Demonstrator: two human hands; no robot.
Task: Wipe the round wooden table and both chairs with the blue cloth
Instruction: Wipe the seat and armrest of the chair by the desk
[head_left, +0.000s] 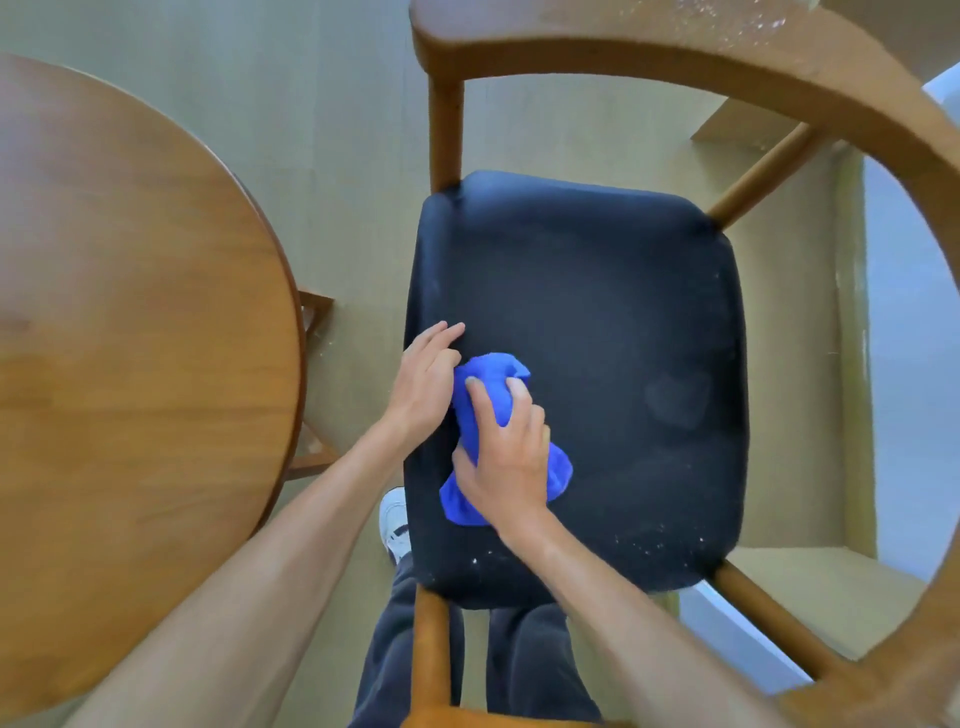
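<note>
A chair with a dark padded seat and a curved wooden back rail stands below me. The bunched blue cloth lies on the seat's left part. My right hand grips the cloth from above, fingers curled round it. My left hand rests beside it at the seat's left edge, fingers fairly straight, thumb side touching the cloth. White specks dot the seat's near edge and the rail's top. The round wooden table fills the left side.
Pale floor separates the table and the chair. My legs in dark trousers and a white shoe stand at the seat's near edge. A wall edge and lighter floor lie to the right.
</note>
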